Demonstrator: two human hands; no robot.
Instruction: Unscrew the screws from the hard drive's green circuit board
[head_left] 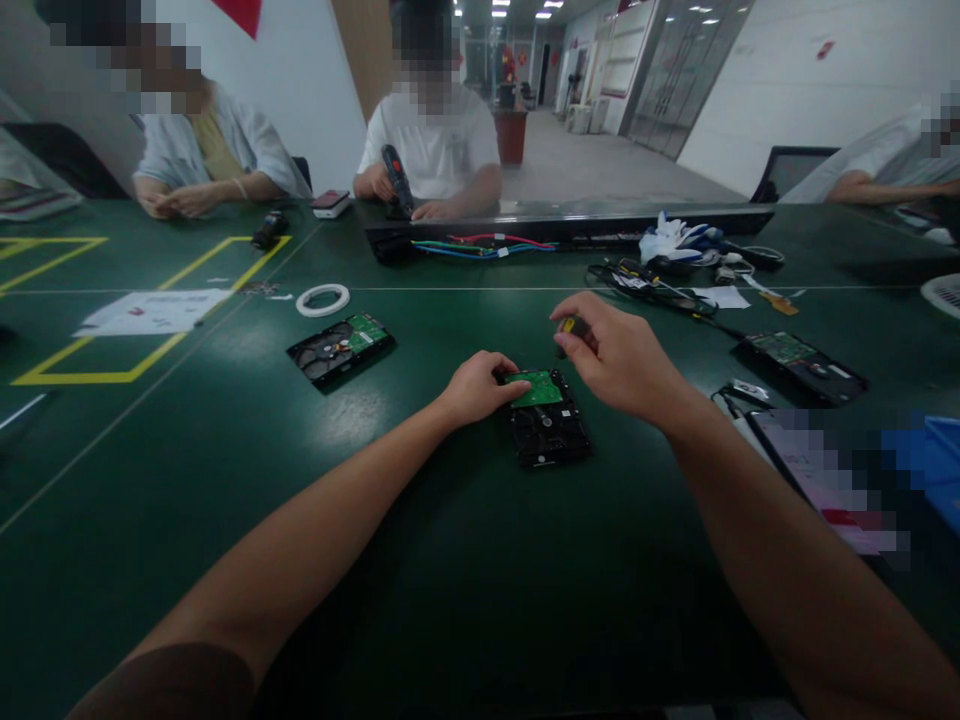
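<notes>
A black hard drive [551, 435] with a green circuit board [541, 388] lies on the green table in front of me. My left hand [484, 388] grips the drive's upper left edge, its thumb resting on the board. Above the drive's upper right corner, my right hand [611, 355] is closed around the yellow and black handle of a small screwdriver [572, 328]. The screwdriver points down at that corner; whether its tip touches a screw is too small to tell.
Other hard drives lie left [341, 348] and right [802, 368]. Beyond are a white tape ring [322, 300], cables [645, 285], gloves [679, 240] and a long black bar [585, 230]. A blue bin [941, 460] stands right. People sit opposite, one holding a power driver [397, 178].
</notes>
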